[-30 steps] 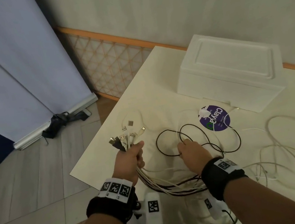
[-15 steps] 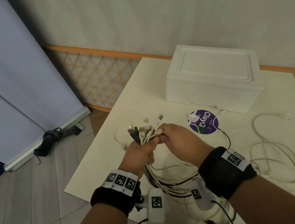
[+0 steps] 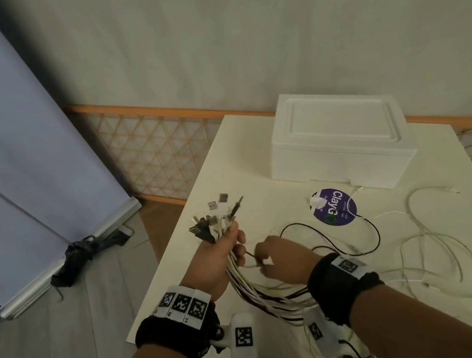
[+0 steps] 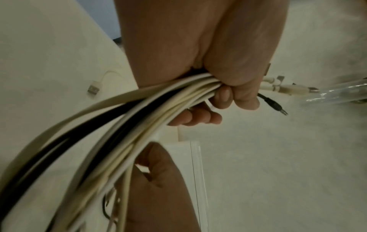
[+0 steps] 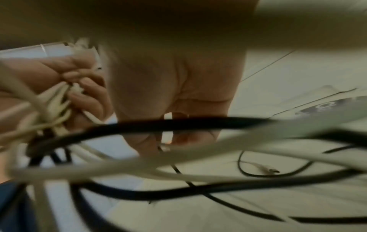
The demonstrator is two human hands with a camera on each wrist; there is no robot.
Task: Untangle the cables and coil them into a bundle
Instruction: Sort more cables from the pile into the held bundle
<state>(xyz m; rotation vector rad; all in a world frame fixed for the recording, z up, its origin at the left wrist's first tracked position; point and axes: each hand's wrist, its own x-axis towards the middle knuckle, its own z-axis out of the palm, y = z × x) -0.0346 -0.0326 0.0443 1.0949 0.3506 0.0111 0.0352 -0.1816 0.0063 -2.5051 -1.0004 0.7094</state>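
My left hand grips a bundle of white and black cables over the table's left edge. Their plugs stick up above the fist, and the strands sag toward my body. In the left wrist view the fingers curl round the bundle. My right hand sits just right of the fist and pinches a thin black cable, which loops out across the table. The right wrist view is blurred, with the black cable crossing in front of the fingers.
The white table carries a white foam box at the back and a round purple sticker before it. Loose white cables sprawl at the right. A stray USB plug lies on the table. A lattice fence stands at the table's left.
My right hand has dropped from the plug ends to just below the left fist, where it now pinches the black cable. The left hand still holds the bundle, now a little higher.
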